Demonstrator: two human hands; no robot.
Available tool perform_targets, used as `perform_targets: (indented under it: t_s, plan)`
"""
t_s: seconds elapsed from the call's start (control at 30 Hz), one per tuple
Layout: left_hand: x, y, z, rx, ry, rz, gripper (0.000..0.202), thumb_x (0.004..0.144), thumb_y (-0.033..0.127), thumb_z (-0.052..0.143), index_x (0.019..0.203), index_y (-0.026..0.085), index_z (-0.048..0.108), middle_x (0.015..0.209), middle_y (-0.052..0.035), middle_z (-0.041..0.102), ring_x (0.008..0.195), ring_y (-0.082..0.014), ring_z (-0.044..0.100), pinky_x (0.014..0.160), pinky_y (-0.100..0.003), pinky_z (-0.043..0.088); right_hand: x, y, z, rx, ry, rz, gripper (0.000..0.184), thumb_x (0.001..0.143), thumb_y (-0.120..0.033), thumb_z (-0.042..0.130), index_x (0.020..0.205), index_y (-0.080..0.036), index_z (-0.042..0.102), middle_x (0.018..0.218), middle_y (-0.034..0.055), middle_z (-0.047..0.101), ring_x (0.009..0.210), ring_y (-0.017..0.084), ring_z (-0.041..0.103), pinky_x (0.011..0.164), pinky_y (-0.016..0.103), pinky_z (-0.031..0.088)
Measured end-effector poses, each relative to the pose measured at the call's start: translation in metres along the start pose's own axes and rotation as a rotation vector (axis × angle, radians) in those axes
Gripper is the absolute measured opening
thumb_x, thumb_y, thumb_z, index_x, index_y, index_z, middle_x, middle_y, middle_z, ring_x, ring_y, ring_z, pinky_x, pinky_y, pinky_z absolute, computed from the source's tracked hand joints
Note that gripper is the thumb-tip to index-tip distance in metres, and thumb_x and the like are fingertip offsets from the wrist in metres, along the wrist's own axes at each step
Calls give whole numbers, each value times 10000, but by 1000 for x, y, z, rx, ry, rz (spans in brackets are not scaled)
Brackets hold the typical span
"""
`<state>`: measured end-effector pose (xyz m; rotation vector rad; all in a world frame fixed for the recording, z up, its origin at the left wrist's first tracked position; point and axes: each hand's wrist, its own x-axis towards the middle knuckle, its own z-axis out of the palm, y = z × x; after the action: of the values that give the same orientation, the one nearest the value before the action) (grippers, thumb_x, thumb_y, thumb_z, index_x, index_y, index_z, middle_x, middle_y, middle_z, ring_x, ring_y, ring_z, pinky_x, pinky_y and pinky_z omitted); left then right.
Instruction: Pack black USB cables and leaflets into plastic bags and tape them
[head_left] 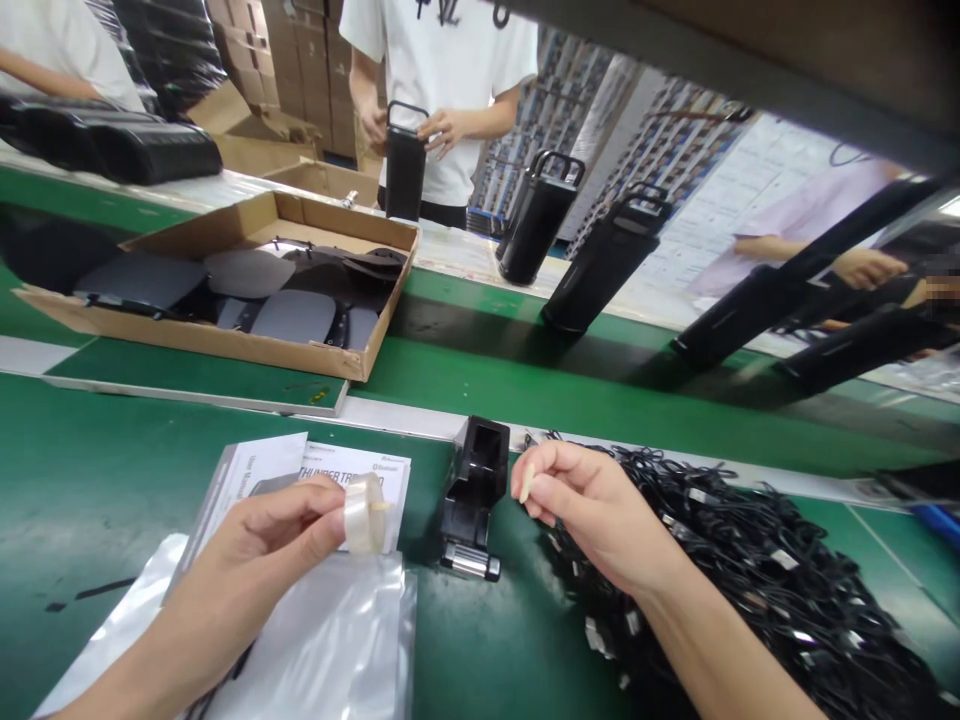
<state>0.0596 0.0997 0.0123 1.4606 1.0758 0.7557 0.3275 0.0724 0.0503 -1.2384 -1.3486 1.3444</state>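
Note:
Between the thumb and fingers of my left hand (281, 535) is a roll of clear tape (363, 512), held above printed manuals (262, 465) and plastic bags (337, 625). My right hand (581, 495) pinches a small pale yellowish piece (527, 483), whose kind I cannot make out. A black tape dispenser (474, 495) stands on the green table between both hands, close to my right fingertips. Its inside is mostly dark. To the right of it, a big heap of black cables (750, 580) lies partly behind my right forearm.
An open cardboard box (379, 345) of dark grey panels sits at the back left. Several black cylindrical speakers (541, 215) with handles stand along the green conveyor (465, 350). Across it, a person (450, 90) holds another speaker. A shelf edge (675, 60) hangs overhead at the right.

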Motion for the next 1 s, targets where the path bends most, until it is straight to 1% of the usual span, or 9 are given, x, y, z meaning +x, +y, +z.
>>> perform_targets:
  t_s: [0.07,0.13,0.23,0.4,0.57,0.7,0.8,0.9,1.0]
  plan:
    - [0,0,1,3,8,4,195,774,406,539,745,241,637,759,1,552,757,-134,514,643,-200,431,-1,3,-2,241,-43,97,149,783,-254,590,735,-118,554,686,7,554,550,31,453,504,143,351]
    - [0,1,3,8,9,4,225,768,430,537,712,233,630,738,0,543,724,-129,506,623,-198,432,-1,7,-2,375,-70,156,148,776,-239,602,726,-105,563,665,10,560,531,20,456,499,128,348]
    - [1,3,6,15,2,0,248,771,439,530,680,221,607,721,3,526,687,-115,489,610,-191,431,-1,13,0,479,-86,209,156,777,-234,603,721,-92,573,659,20,575,518,14,472,481,111,345]
    - [2,7,10,27,-37,28,263,806,425,494,708,209,608,754,-19,538,739,-135,519,625,-206,438,-1,15,5,529,-76,262,159,728,-216,652,683,-93,562,654,16,592,508,15,490,474,106,354]
    - [4,10,16,61,-53,68,292,812,416,492,686,180,610,731,-41,542,691,-138,512,598,-228,432,-4,5,19,361,-46,284,145,660,-192,703,760,-113,634,710,19,613,579,29,516,553,125,400]
    - [5,12,21,67,-76,71,299,817,395,485,653,168,590,693,-36,523,665,-135,495,593,-239,423,-7,-6,36,216,-41,267,144,705,-206,656,821,-122,648,761,21,606,644,50,528,623,160,430]
    - [6,11,24,48,-84,104,281,819,361,488,641,176,602,668,-30,518,655,-132,493,589,-239,417,-8,-9,46,120,-38,237,123,748,-217,604,822,-120,623,734,14,579,667,67,537,641,180,443]
    - [6,11,26,48,-96,153,247,828,329,487,670,199,625,678,-21,537,671,-128,510,610,-239,419,-10,-8,51,-39,-11,177,123,792,-225,542,839,-147,624,779,13,538,670,70,539,633,186,460]
    - [5,11,28,87,-74,190,193,827,300,494,758,229,659,697,-12,560,685,-125,530,630,-243,428,-14,-7,54,-230,-11,65,195,848,-235,450,896,-207,637,842,19,513,733,84,536,664,204,470]
